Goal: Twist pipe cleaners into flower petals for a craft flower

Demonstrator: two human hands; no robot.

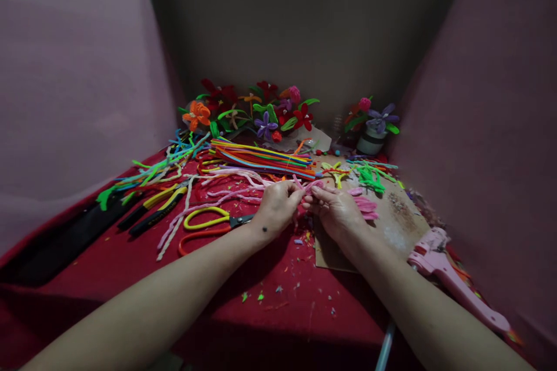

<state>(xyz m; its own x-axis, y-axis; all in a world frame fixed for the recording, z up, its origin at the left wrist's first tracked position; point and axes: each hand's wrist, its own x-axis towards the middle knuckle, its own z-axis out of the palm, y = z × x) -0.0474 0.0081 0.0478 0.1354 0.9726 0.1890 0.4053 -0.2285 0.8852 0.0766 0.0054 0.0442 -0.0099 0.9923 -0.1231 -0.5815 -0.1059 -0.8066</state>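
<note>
Between my two hands, above the red cloth, is a pink pipe cleaner (312, 185), partly bent. My left hand (278, 208) is closed and pinches one part of it. My right hand (337, 211) pinches another part close by, fingertips together. Just beyond my right hand, folded pink pipe cleaner pieces (365, 207) lie on a cardboard sheet (335, 252). Scissors (209, 224) with one yellow and one orange-red handle lie left of my left hand, their blades partly hidden behind it. Loose pink pipe cleaners (235, 192) stretch out behind that wrist.
A bundle of coloured pipe cleaners (261, 156) lies behind my hands. Pliers (156, 206) are at left, a pink glue gun (456, 284) at right. Pipe cleaner flowers (265, 124) stand at the back, others in a jar (372, 140). Scraps dot the red tablecloth (261, 324).
</note>
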